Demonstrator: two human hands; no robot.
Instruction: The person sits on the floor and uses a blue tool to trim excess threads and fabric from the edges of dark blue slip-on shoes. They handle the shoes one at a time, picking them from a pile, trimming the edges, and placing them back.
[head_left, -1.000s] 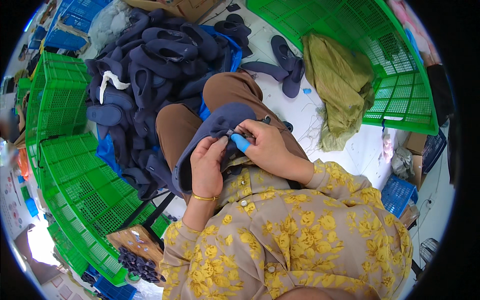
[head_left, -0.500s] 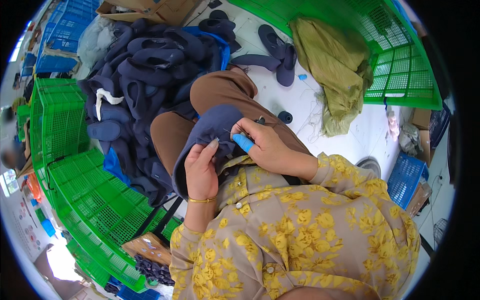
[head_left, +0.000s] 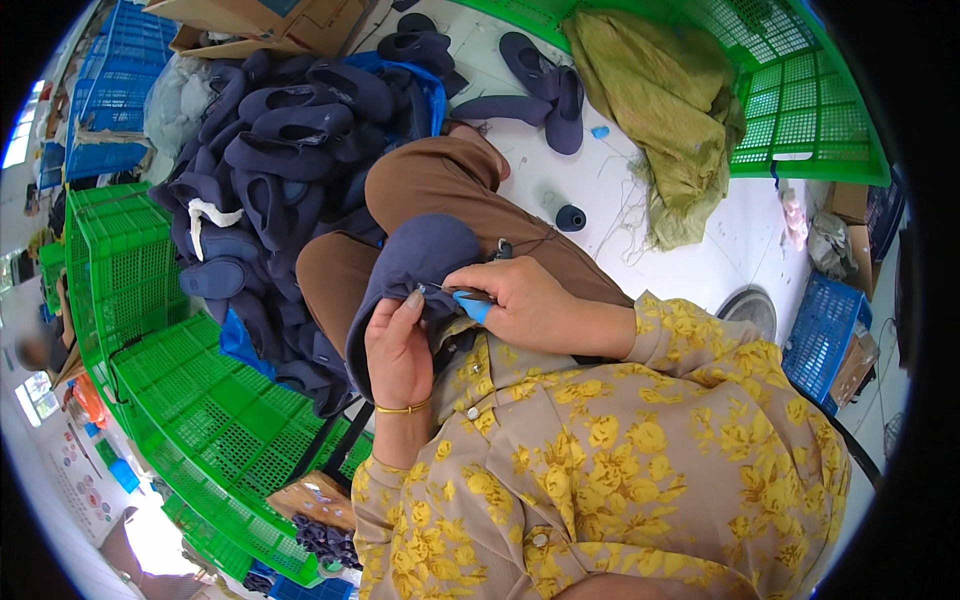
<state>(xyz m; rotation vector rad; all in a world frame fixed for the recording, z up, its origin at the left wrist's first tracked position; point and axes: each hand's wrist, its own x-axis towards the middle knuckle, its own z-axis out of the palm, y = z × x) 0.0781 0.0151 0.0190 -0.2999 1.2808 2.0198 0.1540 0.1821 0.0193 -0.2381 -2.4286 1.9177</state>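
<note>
A navy fabric shoe [head_left: 432, 243] rests on my lap, its rounded end pointing away from me. My left hand [head_left: 398, 345] is closed on its near side, thumb pressed by the opening's edge. In my right hand [head_left: 530, 300] is a slim tool [head_left: 474, 294] with a dark handle and a thin metal tip; I cannot tell its exact kind. The tip meets the shoe's edge beside my left thumb. Blue tape wraps a finger of my right hand. A small dark metallic object [head_left: 502, 248] lies on my brown-trousered thigh, just beyond the right hand.
A large pile of navy shoes [head_left: 300, 125] rises at the left, beside green plastic crates [head_left: 230, 400]. On the white floor are a spool of dark thread [head_left: 570, 218], loose shoes [head_left: 565, 110] and an olive sack [head_left: 660, 120]. A cardboard box [head_left: 290, 25] stands at the back.
My right hand has shifted so that the dark-handled tool shows, its tip now at the shoe's edge. Before, its fingers pinched near a thread there. My left hand keeps its hold.
</note>
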